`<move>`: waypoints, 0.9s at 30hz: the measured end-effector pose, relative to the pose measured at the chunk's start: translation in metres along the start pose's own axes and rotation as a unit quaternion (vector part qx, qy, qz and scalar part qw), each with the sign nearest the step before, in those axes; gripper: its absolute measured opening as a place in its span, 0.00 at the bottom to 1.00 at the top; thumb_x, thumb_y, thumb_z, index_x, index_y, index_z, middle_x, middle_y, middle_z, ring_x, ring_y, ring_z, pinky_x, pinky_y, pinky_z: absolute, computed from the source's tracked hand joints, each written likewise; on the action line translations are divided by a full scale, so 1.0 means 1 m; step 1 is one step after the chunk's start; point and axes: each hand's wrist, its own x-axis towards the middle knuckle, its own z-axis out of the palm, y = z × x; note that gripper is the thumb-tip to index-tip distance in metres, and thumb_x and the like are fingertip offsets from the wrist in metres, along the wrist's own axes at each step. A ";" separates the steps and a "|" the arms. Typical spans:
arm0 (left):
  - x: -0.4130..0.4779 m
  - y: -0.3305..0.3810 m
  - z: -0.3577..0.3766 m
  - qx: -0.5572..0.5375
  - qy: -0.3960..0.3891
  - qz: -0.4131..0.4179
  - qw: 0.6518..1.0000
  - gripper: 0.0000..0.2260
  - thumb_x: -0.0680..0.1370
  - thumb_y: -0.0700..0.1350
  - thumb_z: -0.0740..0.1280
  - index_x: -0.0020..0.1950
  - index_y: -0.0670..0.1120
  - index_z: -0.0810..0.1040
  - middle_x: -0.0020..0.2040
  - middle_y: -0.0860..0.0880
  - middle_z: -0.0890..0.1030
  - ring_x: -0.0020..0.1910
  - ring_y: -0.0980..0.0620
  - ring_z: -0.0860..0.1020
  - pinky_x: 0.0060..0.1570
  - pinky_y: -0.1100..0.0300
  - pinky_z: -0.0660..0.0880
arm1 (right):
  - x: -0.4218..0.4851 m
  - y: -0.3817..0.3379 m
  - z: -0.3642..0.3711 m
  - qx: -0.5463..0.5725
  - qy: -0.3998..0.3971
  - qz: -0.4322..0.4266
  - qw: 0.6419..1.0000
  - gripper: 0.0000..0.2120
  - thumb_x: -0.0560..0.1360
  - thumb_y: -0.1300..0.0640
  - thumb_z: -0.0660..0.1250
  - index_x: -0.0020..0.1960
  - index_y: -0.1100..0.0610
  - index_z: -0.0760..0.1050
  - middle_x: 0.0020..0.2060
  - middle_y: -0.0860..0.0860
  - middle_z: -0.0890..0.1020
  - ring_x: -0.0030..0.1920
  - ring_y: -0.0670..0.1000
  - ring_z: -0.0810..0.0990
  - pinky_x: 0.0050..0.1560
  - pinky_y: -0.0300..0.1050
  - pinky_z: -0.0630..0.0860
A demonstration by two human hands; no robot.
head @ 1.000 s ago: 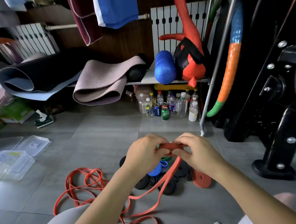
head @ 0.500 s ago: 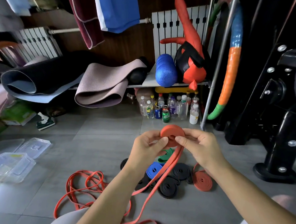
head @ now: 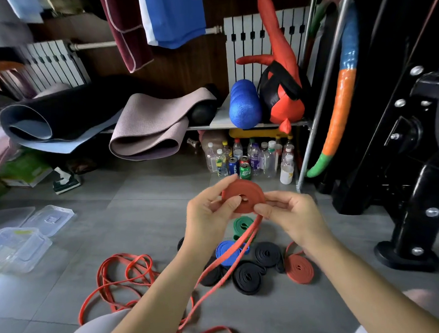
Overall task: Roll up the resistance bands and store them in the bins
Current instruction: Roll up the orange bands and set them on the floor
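Note:
A partly rolled red resistance band (head: 250, 194) is held upright above the floor. My left hand (head: 210, 215) pinches its left side, thumb near the coil's centre. My right hand (head: 291, 216) pinches its lower right edge where the loose tail leaves. That tail (head: 226, 267) hangs down to a tangle of red band (head: 122, 275) on the floor. Below lie rolled bands: a green one (head: 242, 225), a blue one (head: 228, 251), several black ones (head: 248, 277) and a red one (head: 298, 268). A clear plastic bin (head: 16, 249) sits at the far left.
Clear lids (head: 48, 218) lie beside the bin. A low shelf (head: 297, 122) behind carries yoga mats (head: 148, 129), a blue foam roller (head: 244, 104) and a red bag, with bottles and cans (head: 248, 159) beneath. A black machine base (head: 406, 253) stands at the right.
Both hands have lifted the red coil higher and turned it from edge-on to face the camera. The coil has grown wider as more band is wound on.

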 end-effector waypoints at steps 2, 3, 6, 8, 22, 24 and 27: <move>-0.001 0.003 0.001 -0.050 0.006 -0.012 0.999 0.19 0.73 0.30 0.68 0.53 0.54 0.79 0.43 0.55 0.84 0.42 0.55 0.83 0.39 0.63 0.79 | -0.003 0.005 0.005 0.037 0.005 0.003 0.999 0.10 0.58 0.55 0.74 0.40 0.51 0.82 0.37 0.48 0.86 0.39 0.45 0.84 0.42 0.33 0.77; -0.002 0.003 0.002 -0.073 0.001 -0.022 0.997 0.19 0.73 0.31 0.67 0.54 0.53 0.79 0.43 0.54 0.84 0.42 0.55 0.83 0.39 0.63 0.79 | -0.005 0.008 0.008 0.050 0.010 0.001 0.999 0.10 0.59 0.54 0.74 0.40 0.51 0.83 0.38 0.49 0.86 0.40 0.46 0.84 0.43 0.34 0.78; -0.004 0.001 0.006 -0.107 -0.022 -0.046 0.993 0.18 0.74 0.31 0.66 0.57 0.52 0.77 0.46 0.52 0.84 0.43 0.54 0.83 0.42 0.62 0.79 | -0.005 0.010 0.008 0.073 0.039 -0.001 0.997 0.10 0.61 0.53 0.73 0.42 0.51 0.84 0.39 0.51 0.86 0.40 0.48 0.84 0.42 0.36 0.79; -0.003 0.000 0.005 -0.060 -0.042 -0.030 0.997 0.20 0.75 0.32 0.66 0.59 0.53 0.75 0.47 0.57 0.84 0.44 0.57 0.82 0.44 0.64 0.78 | -0.001 0.008 0.003 0.053 0.056 -0.003 0.997 0.11 0.63 0.56 0.73 0.46 0.53 0.83 0.39 0.49 0.86 0.40 0.47 0.84 0.44 0.36 0.79; 0.045 0.108 0.015 0.208 -0.079 0.159 0.962 0.23 0.74 0.39 0.70 0.57 0.65 0.71 0.52 0.61 0.76 0.47 0.68 0.75 0.46 0.73 0.71 | 0.030 -0.122 -0.022 -0.187 -0.008 -0.156 0.970 0.12 0.71 0.69 0.69 0.51 0.56 0.80 0.38 0.48 0.84 0.35 0.39 0.80 0.39 0.29 0.76; 0.047 0.121 0.019 0.233 -0.073 0.170 0.955 0.18 0.74 0.40 0.69 0.58 0.60 0.75 0.53 0.56 0.79 0.50 0.65 0.76 0.50 0.70 0.72 | 0.033 -0.140 -0.025 -0.243 -0.006 -0.176 0.954 0.10 0.71 0.66 0.70 0.50 0.55 0.82 0.39 0.50 0.84 0.37 0.43 0.82 0.42 0.32 0.77; 0.048 0.138 0.022 0.270 -0.045 0.161 0.948 0.13 0.74 0.41 0.69 0.58 0.51 0.78 0.54 0.53 0.80 0.52 0.55 0.77 0.55 0.60 0.73 | 0.034 -0.157 -0.029 -0.338 -0.010 -0.200 0.920 0.07 0.72 0.61 0.70 0.49 0.54 0.83 0.36 0.46 0.83 0.37 0.45 0.80 0.41 0.38 0.76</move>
